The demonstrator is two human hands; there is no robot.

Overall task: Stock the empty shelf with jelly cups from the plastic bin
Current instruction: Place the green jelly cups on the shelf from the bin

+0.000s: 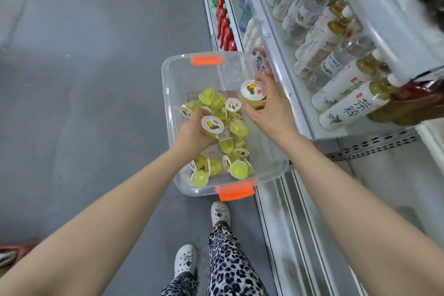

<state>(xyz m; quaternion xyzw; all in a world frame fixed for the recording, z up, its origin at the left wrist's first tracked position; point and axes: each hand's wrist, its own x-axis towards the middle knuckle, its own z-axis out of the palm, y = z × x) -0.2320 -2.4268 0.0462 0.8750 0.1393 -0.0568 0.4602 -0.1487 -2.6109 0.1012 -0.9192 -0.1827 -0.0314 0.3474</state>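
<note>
Head view. The clear plastic bin sits on the grey floor, long axis running away from the person. It has a far latch and a near latch, both orange. The bin's right rim lies just beside the base of the white shelving; its left rim faces a wide stretch of floor.

Loose jelly cups, yellow-green with white printed lids, lie tumbled across the bin bottom, some lid-up and some dome-up. They are mostly in the middle and at the near end.

The left hand is low over the pile, left of bin centre. Its fingers are curled round the first cup, lid up.

The right hand is over the bin's right side, close to the shelving's front rail but apart from it. Its fingertips and thumb grip the second cup, lid tilted toward the camera and above the bin rim.

Tea bottles fill the shelf level above the rail. Red bottles stand further down the aisle on a lower level. Below the tea bottles, right of the bin's near end, is the lower shelf board, with a perforated rail along its far edge.

Two white clogs and leopard-print trousers stand on the floor just behind the near latch.
</note>
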